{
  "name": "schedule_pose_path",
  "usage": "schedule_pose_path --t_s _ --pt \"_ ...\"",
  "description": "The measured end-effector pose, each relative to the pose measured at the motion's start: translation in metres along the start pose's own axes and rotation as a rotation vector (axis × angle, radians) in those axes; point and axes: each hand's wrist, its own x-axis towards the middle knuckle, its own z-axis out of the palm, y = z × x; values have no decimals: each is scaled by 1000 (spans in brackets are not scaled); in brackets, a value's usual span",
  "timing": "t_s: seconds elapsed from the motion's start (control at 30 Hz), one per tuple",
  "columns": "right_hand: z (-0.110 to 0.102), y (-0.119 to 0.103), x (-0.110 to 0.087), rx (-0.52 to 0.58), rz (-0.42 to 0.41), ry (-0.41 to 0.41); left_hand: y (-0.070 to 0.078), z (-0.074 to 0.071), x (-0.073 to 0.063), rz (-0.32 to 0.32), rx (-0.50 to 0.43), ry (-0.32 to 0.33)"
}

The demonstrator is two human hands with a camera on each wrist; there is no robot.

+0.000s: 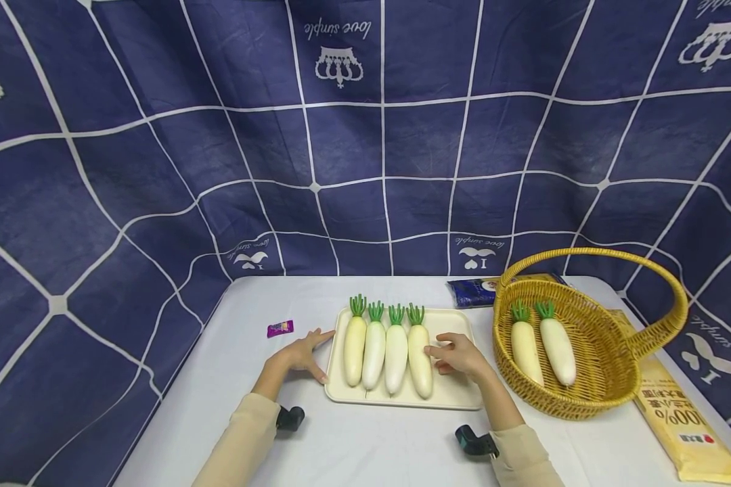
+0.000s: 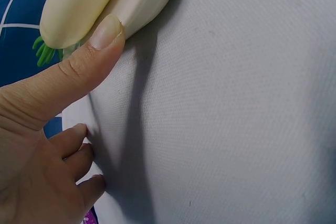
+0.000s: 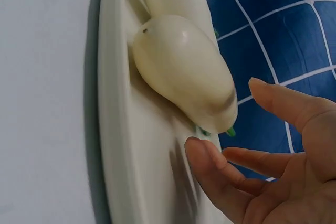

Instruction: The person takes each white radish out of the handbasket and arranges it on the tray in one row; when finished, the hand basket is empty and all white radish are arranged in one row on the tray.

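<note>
Several white radishes with green tops lie side by side on a cream tray (image 1: 457, 396). My left hand (image 1: 301, 355) is spread at the tray's left edge, thumb toward the front corner. In the left wrist view, the thumb (image 2: 89, 59) overlaps the tray's edge, beneath a yellowish radish (image 2: 79, 9). My right hand (image 1: 457, 355) hovers over the right part of the tray, beside the rightmost radish (image 1: 419, 365). The right wrist view shows that hand (image 3: 278, 166) with fingers loosely bent and nothing in them, a gap away from the radish (image 3: 181, 72).
A wicker basket (image 1: 575, 409) with a tall handle stands on the right, holding two white radishes (image 1: 558, 352). Beside it lies a yellow package (image 1: 676, 412), and behind it a blue package (image 1: 472, 293). A small purple packet (image 1: 280, 329) lies left of the tray.
</note>
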Motion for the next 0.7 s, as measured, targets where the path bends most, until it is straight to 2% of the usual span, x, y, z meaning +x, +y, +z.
schedule_pose_path --t_s 0.17,0.4,0.7 --pt "-10 -8 -8 -74 -24 28 1 -1 0 6 10 -5" --pt "-38 -21 -22 -82 -119 -12 0 -1 0 -4 11 -15" --pt "-85 -36 -45 -136 -187 80 2 -1 -1 1 4 -15"
